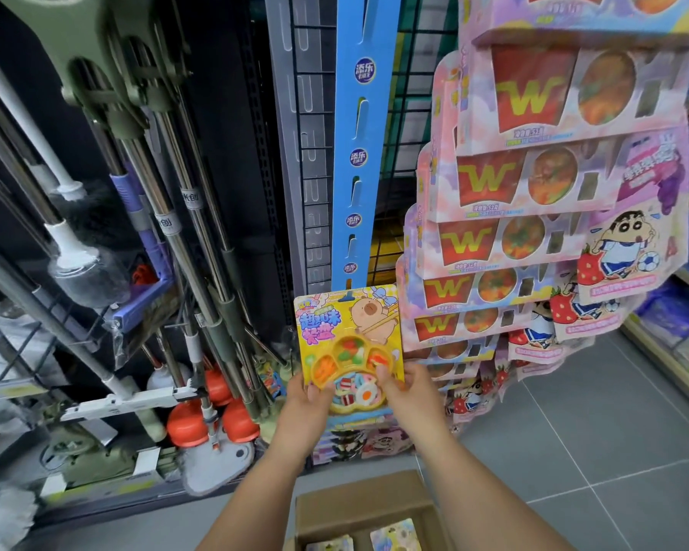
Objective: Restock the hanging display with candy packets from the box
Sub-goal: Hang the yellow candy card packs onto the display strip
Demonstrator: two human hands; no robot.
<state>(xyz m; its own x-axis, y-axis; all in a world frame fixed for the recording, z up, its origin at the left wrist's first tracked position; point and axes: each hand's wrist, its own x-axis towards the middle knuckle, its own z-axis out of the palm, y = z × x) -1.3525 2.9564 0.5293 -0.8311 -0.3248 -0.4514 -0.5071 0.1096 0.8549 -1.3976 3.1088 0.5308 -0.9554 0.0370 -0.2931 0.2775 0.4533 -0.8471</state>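
Note:
A yellow candy packet (349,344) with a capybara drawing and a tray of gummy sweets hangs at the bottom of a blue hanging strip (361,153). My left hand (309,399) grips its lower left edge and my right hand (404,387) grips its lower right edge. The hole at the packet's top sits on the strip's lowest hook. The strip's upper hooks are bare. A brown cardboard box (359,507) stands open on the floor below my arms, with more packets (392,534) inside.
Pink packets with a red W cup (490,240) and cartoon-boy packets (625,248) hang in columns to the right. Mops, brooms and orange plungers (188,427) crowd the rack on the left. Grey tiled floor (597,431) lies at the lower right, a shelf at the far right.

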